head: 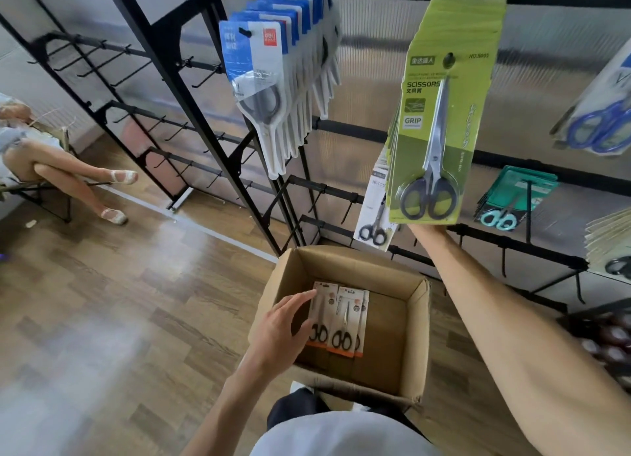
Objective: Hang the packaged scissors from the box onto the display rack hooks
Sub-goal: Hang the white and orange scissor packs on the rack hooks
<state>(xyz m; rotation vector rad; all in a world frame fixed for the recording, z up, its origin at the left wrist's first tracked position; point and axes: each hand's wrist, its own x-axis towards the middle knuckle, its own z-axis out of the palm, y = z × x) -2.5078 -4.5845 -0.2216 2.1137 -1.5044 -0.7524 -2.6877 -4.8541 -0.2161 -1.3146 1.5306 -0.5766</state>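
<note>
Left hand (283, 322) is reaching into the box (418, 322), open fingers touching the packs (345, 319); right hand's state is hidden behind hanging green packs (444, 114). Next: pinching one pack.

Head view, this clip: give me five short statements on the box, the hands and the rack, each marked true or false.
1. The cardboard box sits open on the floor. True.
2. The left hand holds a green pack up at a hook. False: it reaches into the box, fingers on the orange-edged scissor packs.
3. The box is packed full to its rim. False: only a few packs lie in it, with bare bottom showing.
4. The right arm reaches up beneath the green scissor packs hanging on the rack. True; the hand itself is hidden behind them.
5. The blue-topped packs lie on the floor. False: they hang in a row on a hook.
</note>
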